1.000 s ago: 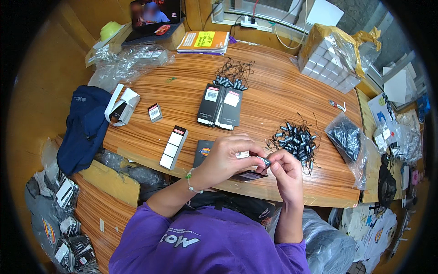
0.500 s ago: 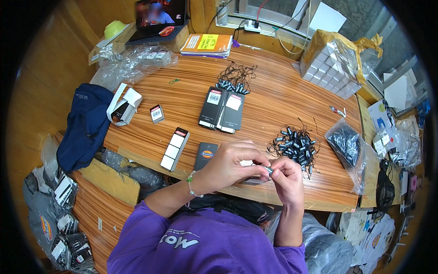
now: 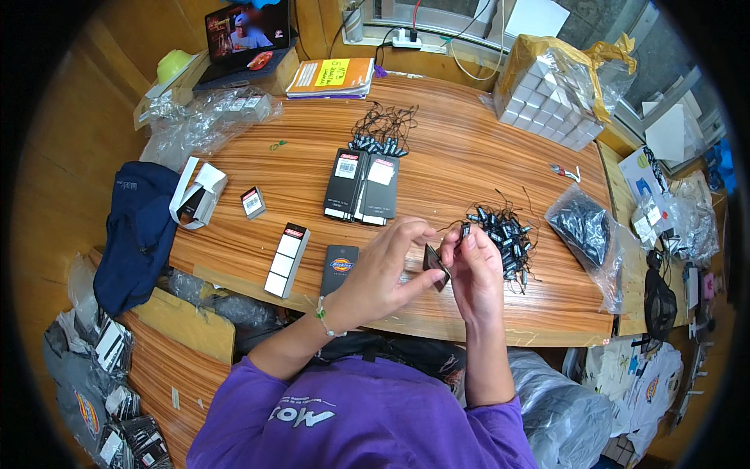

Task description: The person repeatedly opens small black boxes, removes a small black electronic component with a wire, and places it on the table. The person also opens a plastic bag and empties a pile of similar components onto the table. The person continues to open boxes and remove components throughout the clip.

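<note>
Since the earlier frame, the fingers have come apart from their shared grip and a dark hang tag (image 3: pixel 436 268) has swung up nearly edge-on between them, right of the frame's centre. The left hand (image 3: pixel 387 266) has its thumb pressed on the tag's lower part; what its other fingers do behind is hidden. The right hand (image 3: pixel 478 270) pinches a small black string seal (image 3: pixel 465 232) upright between thumb and forefinger, perhaps to keep its end free and in sight. Just beyond, to the right, a loose heap of string seals (image 3: pixel 508 246) spreads over the bench (image 3: pixel 453 152), seemingly left within the right hand's easy reach. Beside the left wrist lies a dark tag with an oval logo (image 3: pixel 341 264), and left of it a long stack with white labels (image 3: pixel 287 262). Above centre, two stacks of dark tags (image 3: pixel 361 186) sit side by side, likely squared for tidy lifting, with a bunch of string seals (image 3: pixel 383 137) at their top edge, heads together and cords trailing away, presumably against tangling.
</note>
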A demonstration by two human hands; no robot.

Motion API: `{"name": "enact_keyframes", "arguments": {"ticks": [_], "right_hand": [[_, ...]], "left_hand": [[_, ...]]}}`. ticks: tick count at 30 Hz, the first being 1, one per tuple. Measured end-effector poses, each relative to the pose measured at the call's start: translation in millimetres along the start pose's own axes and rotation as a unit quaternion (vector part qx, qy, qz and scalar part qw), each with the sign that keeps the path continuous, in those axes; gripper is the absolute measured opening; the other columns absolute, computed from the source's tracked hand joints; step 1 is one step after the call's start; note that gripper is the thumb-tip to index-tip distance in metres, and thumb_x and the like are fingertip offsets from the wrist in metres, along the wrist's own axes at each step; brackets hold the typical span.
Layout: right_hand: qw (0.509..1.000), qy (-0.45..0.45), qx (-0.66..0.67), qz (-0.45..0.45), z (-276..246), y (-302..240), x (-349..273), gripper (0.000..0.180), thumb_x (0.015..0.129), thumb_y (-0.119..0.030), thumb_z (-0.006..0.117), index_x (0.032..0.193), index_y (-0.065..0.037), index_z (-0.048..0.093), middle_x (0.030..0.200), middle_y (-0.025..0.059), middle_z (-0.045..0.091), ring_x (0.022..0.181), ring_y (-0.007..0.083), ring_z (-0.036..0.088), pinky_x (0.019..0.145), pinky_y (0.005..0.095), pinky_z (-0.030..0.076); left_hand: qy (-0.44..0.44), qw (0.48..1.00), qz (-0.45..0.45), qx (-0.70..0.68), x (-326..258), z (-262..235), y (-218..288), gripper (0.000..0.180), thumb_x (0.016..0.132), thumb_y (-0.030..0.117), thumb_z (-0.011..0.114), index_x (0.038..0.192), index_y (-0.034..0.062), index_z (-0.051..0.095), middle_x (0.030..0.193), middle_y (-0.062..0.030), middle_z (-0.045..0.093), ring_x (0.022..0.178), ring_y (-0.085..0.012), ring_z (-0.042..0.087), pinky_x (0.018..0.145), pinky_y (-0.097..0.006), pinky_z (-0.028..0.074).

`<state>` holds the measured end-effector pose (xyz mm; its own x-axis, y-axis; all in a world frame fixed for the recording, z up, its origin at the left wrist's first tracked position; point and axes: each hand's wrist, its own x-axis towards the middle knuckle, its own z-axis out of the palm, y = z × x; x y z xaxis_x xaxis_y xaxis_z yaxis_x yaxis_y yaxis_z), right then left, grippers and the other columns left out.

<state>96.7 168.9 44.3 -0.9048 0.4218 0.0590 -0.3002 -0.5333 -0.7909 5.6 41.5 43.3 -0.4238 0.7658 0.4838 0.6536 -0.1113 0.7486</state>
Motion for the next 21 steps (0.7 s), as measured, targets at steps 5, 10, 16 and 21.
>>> {"name": "enact_keyframes", "arguments": {"ticks": [5,10,16,21], "right_hand": [[0.999,-0.009,0.028,-0.022,-0.9,1.6,7.5,0.018,0.092,-0.019,0.048,0.099,-0.003,0.051,0.073,0.0045,0.052,0.069,0.0097,0.048,0.063,0.0212,0.039],[0.994,0.058,0.022,-0.089,7.4,6.9,13.7,0.016,0.093,-0.02,0.047,0.095,-0.005,0.049,0.073,0.0039,0.05,0.067,0.0092,0.045,0.063,0.0209,0.036],[0.991,0.088,0.013,-0.102,5.3,17.7,18.8,0.014,0.092,-0.017,0.047,0.098,-0.005,0.051,0.079,0.003,0.051,0.073,0.0092,0.047,0.067,0.0212,0.037],[0.996,0.071,0.013,-0.061,-8.6,4.0,46.9,0.015,0.091,-0.017,0.049,0.097,-0.005,0.055,0.083,0.0025,0.056,0.078,0.011,0.051,0.073,0.0234,0.038]], "left_hand": [[0.019,0.96,-0.186,-0.209,-0.5,1.3,2.5,0.055,0.076,-0.005,0.063,0.12,0.0046,0.031,0.111,-0.0108,0.048,0.083,-0.0131,0.055,0.076,-0.026,0.045],[0.041,0.947,-0.181,-0.264,-5.9,7.7,-10.9,0.045,0.079,-0.004,0.061,0.118,0.0034,0.04,0.105,-0.0072,0.055,0.085,-0.0098,0.055,0.074,-0.023,0.046],[0.037,0.959,-0.203,-0.195,-4.2,8.5,-5.0,0.022,0.084,0.0,0.057,0.106,-0.0005,0.058,0.095,-0.0042,0.06,0.086,-0.0075,0.056,0.074,-0.02,0.045],[0.031,0.95,-0.235,-0.201,7.1,-12.1,-25.6,0.023,0.085,0.003,0.056,0.108,-0.0009,0.058,0.097,-0.0044,0.061,0.087,-0.0081,0.056,0.075,-0.021,0.046]]}}
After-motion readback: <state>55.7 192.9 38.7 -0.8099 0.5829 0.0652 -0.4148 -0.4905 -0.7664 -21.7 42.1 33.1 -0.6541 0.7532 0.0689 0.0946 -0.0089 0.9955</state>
